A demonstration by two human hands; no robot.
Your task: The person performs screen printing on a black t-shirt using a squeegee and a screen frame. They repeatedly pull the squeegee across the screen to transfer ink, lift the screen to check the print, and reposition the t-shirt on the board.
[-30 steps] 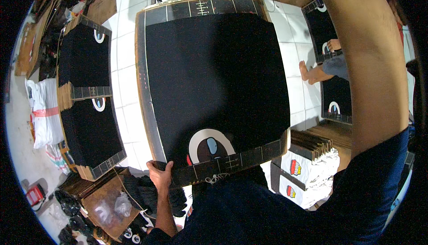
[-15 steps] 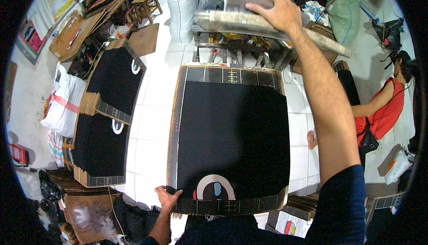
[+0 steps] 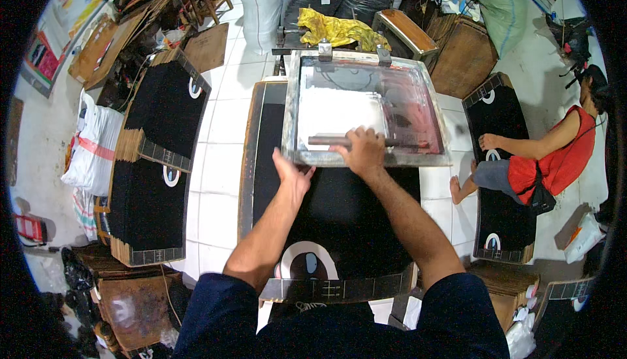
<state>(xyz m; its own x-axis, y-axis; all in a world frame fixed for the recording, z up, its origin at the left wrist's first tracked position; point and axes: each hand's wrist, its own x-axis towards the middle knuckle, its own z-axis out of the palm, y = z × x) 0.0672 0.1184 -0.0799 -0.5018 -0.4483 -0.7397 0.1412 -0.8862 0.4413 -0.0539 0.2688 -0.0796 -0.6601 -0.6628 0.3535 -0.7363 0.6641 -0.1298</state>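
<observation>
A framed printing screen (image 3: 366, 65) with a white ink area is clamped at the back above a board (image 3: 336, 222) covered in black fabric, which carries a printed white arch with a blue oval near its front edge. My right hand (image 3: 366, 150) is closed on a dark squeegee (image 3: 321, 141) lying across the screen's lower part. My left hand (image 3: 290, 173) grips the screen frame at its front left corner.
Stacked black-fabric boards stand at left (image 3: 147, 202) and right (image 3: 496, 222). A co-worker in red (image 3: 558, 156) reaches over the right boards. Sacks (image 3: 258, 13), a yellow cloth (image 3: 339, 29) and cardboard are behind the screen.
The screen has swung down over the fabric-covered board. My right hand has come down toward me with the squeegee, and my left hand has moved up from the board's front corner to the screen frame.
</observation>
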